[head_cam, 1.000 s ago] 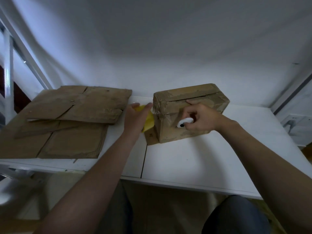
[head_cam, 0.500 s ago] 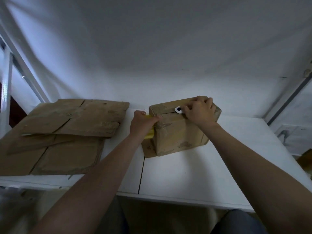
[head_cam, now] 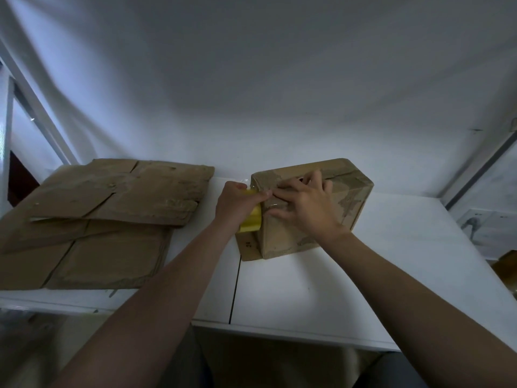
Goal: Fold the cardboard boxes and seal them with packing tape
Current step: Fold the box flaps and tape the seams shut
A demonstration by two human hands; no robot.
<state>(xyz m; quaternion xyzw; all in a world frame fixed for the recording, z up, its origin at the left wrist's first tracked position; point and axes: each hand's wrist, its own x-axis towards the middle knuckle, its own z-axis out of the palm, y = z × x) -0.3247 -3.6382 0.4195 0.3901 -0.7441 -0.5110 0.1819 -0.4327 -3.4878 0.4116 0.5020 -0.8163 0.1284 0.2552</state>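
A folded brown cardboard box [head_cam: 349,211] stands on the white table [head_cam: 307,289], with old tape marks on its sides. My left hand [head_cam: 237,200] grips a yellow roll of packing tape [head_cam: 250,224] against the box's upper left corner. A clear strip of tape runs from the roll over that corner. My right hand [head_cam: 305,203] lies on the box's top near the front edge, its fingers spread and pressing on the tape. A loose cardboard flap [head_cam: 247,247] sticks out at the box's lower left.
A stack of flattened cardboard boxes [head_cam: 112,203] covers the left part of the table, reaching its front edge. A white wall rises close behind. A seam [head_cam: 235,287] splits the tabletop in the middle. A socket panel [head_cam: 486,222] sits at the right.
My right hand slid from the box's front face up to the top, then left toward the taped corner. The small white thing it held no longer shows. The left hand rose to the corner.
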